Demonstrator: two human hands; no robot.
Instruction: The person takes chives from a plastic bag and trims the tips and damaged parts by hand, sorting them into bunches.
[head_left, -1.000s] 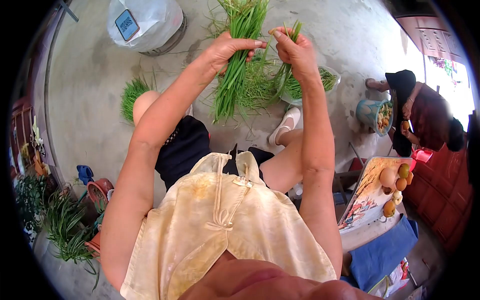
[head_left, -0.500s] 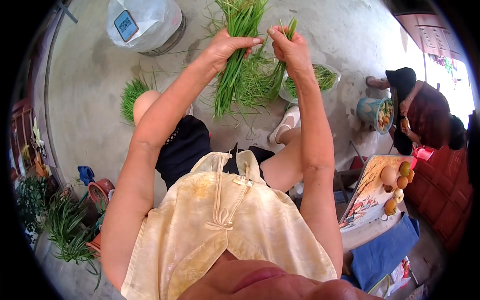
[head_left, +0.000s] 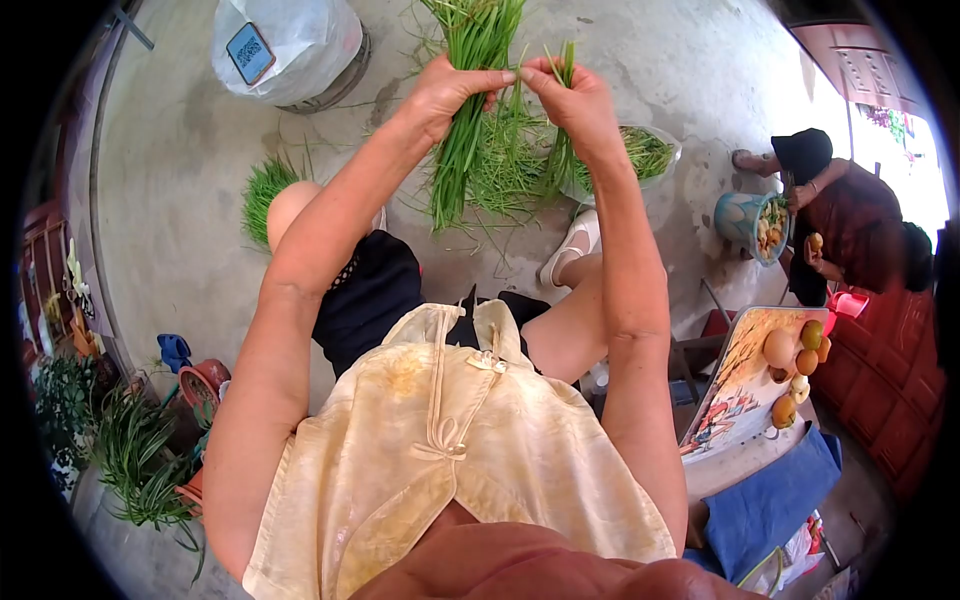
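My left hand (head_left: 447, 95) is wrapped round a thick bundle of long green stalks (head_left: 460, 150), its thumb stretched across them. Beside it, my right hand (head_left: 578, 100) is closed on a few green stalks (head_left: 563, 150) that hang below the fingers. The thumb and fingertips of both hands meet or nearly meet between the two bunches. Under the hands, loose green trimmings (head_left: 508, 165) lie scattered on the floor. A clear bag of greens (head_left: 648, 155) stands behind my right wrist, partly hidden by it.
More greens (head_left: 265, 200) lie by my left knee. A phone (head_left: 250, 53) rests on a plastic-covered container (head_left: 310, 40). At right are a bucket (head_left: 738, 222), a seated person (head_left: 850, 210) and a board with round fruit (head_left: 745, 365). Potted plants (head_left: 135, 450) stand at lower left.
My right hand has moved left, up to my left thumb. The left hand and its bundle have shifted slightly left. The other person's one hand has moved to the bucket.
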